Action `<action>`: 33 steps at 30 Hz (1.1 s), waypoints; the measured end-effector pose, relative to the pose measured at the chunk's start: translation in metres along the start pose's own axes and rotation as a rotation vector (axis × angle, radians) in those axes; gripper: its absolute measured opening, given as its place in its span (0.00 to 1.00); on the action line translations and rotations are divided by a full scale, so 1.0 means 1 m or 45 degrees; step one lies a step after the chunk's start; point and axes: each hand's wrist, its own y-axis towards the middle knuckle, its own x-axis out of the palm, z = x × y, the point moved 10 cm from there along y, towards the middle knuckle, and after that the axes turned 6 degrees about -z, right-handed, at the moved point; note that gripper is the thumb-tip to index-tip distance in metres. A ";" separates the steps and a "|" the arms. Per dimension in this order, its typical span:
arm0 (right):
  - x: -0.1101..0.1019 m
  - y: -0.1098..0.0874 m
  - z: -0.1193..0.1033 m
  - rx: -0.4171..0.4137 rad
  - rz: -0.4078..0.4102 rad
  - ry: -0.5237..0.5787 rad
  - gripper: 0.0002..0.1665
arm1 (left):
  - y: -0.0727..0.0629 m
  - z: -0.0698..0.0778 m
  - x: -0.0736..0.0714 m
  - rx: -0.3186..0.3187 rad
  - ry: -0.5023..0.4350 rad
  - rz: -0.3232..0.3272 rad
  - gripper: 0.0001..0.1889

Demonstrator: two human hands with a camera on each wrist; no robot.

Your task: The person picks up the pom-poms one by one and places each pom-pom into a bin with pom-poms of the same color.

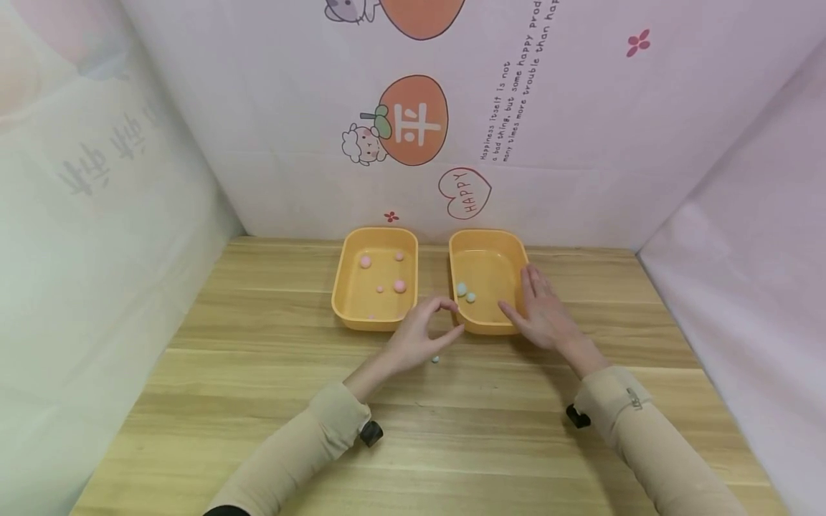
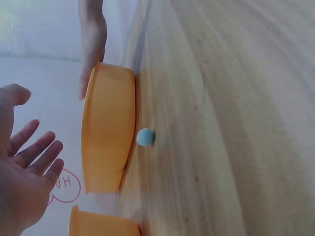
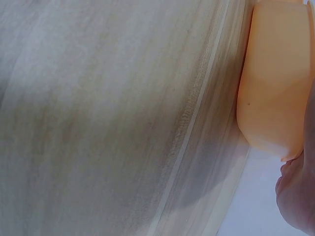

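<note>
Over the near left corner of the right yellow tray (image 1: 489, 327), my left hand (image 1: 411, 342) holds nothing; its thumb and fingers are apart. A small pale-blue ball (image 1: 435, 359) lies on the table just below that hand, and the left wrist view shows the same ball (image 2: 145, 137) in front of the tray's side. My right hand (image 1: 547, 319) rests at the right tray's right rim, fingers straight along the edge and thumb over the inside. Two pale-blue balls, a larger one (image 1: 461, 289) and a smaller one (image 1: 471, 297), sit within that tray on its left.
The left yellow tray (image 1: 337, 301) contains several pink balls of different sizes, such as a large one (image 1: 400, 286). Both trays stand at the back of the wooden table (image 1: 464, 444), close to a printed white cloth (image 1: 290, 165). Cloth also hangs at both sides.
</note>
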 end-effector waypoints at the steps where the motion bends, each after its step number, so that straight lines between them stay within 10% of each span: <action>1: 0.000 0.000 0.000 -0.001 0.000 -0.003 0.61 | -0.002 0.001 -0.001 -0.002 0.017 0.006 0.18; 23: 0.004 0.000 -0.001 -0.007 -0.027 0.004 0.60 | -0.042 -0.025 0.016 -0.169 0.278 -0.244 0.22; 33: 0.000 -0.001 -0.003 -0.013 -0.015 0.016 0.60 | -0.045 -0.025 0.024 -0.121 0.452 -0.287 0.20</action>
